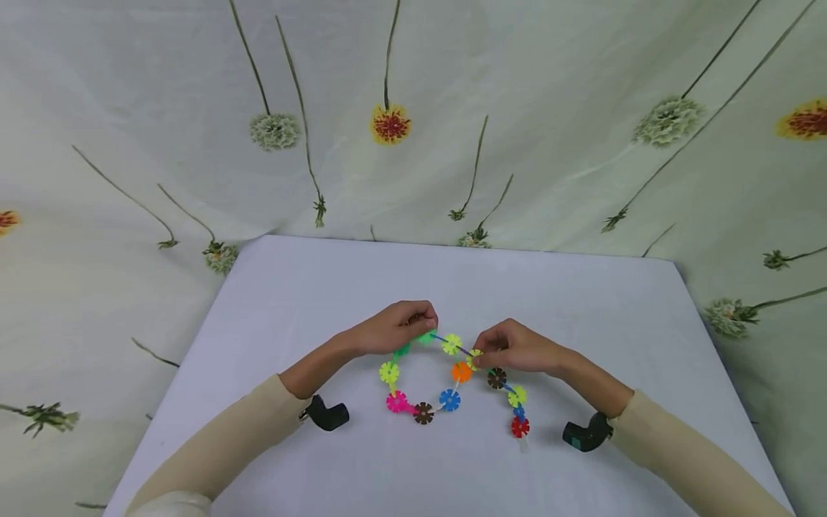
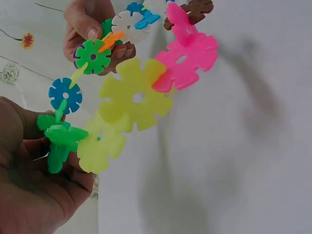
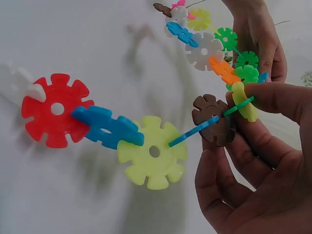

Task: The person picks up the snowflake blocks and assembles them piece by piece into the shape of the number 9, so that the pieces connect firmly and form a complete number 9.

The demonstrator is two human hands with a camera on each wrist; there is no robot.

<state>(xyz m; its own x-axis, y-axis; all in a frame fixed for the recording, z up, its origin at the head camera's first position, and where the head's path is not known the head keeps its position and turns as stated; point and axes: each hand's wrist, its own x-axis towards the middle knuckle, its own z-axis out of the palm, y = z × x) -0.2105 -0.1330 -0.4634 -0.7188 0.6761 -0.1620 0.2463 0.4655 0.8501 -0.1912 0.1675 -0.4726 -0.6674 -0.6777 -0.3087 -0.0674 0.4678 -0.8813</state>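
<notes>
A chain of colourful slotted plastic snowflake discs hangs between both hands, looped in the middle. My left hand (image 1: 394,328) pinches green discs (image 2: 62,139) at the loop's upper left. My right hand (image 1: 525,347) pinches a yellow disc (image 3: 239,97) and a thin green disc at the loop's right, partly covered by the fingers. Down the loop run a yellow disc (image 2: 136,95), a pink disc (image 2: 187,61), a brown disc (image 1: 423,413) and a blue disc (image 1: 449,399). From the right hand a tail dangles, with a brown disc (image 3: 210,119), a yellow disc (image 3: 152,152) and a red disc (image 3: 57,109).
Beneath the hands is a white table (image 1: 323,287), its far edge meeting a flower-printed cloth (image 1: 549,86). Each wrist carries a black camera, one on the left wrist (image 1: 328,414) and one on the right wrist (image 1: 586,433).
</notes>
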